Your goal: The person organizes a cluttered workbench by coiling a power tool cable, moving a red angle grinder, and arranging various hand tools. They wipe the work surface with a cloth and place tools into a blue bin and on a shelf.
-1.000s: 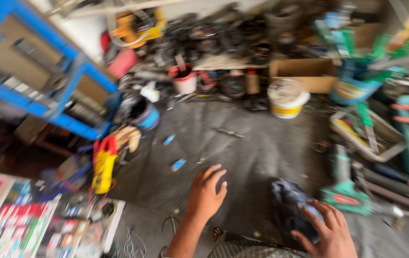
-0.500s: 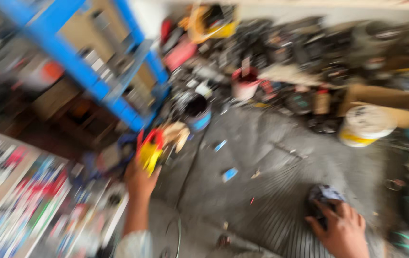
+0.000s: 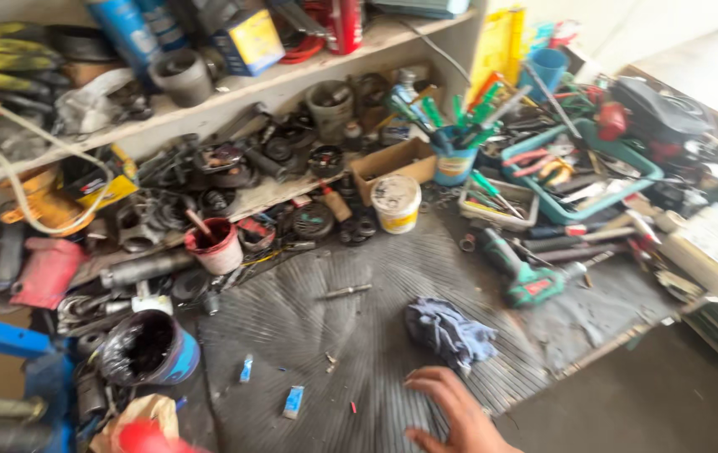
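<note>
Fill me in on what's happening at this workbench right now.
A person kneels or leans over a cluttered grey ribbed mat. One bare hand, which side I cannot tell, rests open on the mat beside a crumpled blue rag, holding nothing. The other hand is out of view. A green cordless drill, a white lidded tub and a black grease bucket lie around.

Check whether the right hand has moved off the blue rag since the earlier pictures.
Yes. The right hand has come off the blue rag and now rests on the grey ribbed mat at its near side.
</note>
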Tool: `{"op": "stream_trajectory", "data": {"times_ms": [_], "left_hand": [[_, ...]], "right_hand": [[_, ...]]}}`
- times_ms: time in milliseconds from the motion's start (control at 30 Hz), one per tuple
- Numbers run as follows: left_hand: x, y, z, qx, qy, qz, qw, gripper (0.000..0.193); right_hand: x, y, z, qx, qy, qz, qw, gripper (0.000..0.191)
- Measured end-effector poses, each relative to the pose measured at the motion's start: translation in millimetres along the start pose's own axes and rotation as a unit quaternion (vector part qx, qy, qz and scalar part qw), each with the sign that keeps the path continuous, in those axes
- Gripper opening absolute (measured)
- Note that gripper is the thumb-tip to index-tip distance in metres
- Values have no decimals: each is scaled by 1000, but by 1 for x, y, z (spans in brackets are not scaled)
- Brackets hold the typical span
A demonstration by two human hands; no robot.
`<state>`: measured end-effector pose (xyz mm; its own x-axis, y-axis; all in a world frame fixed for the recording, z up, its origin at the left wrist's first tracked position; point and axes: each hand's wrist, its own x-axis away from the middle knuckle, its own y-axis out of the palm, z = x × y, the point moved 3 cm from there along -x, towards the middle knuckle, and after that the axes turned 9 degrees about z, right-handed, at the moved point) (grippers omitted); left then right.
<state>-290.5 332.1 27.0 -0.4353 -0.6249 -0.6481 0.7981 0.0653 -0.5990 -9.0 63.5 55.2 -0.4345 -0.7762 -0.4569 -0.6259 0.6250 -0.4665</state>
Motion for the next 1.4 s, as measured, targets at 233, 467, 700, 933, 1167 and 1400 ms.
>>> {"op": "stream_trajectory", "data": {"times_ms": [233, 467, 700, 933, 1167, 1400], "left_hand": [[-2, 123, 169, 352, 64, -169, 918, 53], [-4, 143, 213, 404, -177, -119, 890, 45], [-79, 127, 206, 80, -120, -139, 980, 44], [-62, 171, 329, 188, -45, -215, 957, 41], [-62, 202, 403, 254, 108, -130, 952, 81], [-43, 240, 373, 128, 114, -380, 909, 83]], "right_hand": [[0, 17, -22, -433, 109, -17, 895, 82], [17, -41, 50, -577, 334, 205, 716, 69], [19, -114, 110, -579, 408, 301, 638, 89], [2, -138, 121, -575, 266, 172, 754, 95], [-3, -162, 151, -611, 274, 109, 735, 93], [-16, -215, 194, -566, 269, 122, 769, 83]]}}
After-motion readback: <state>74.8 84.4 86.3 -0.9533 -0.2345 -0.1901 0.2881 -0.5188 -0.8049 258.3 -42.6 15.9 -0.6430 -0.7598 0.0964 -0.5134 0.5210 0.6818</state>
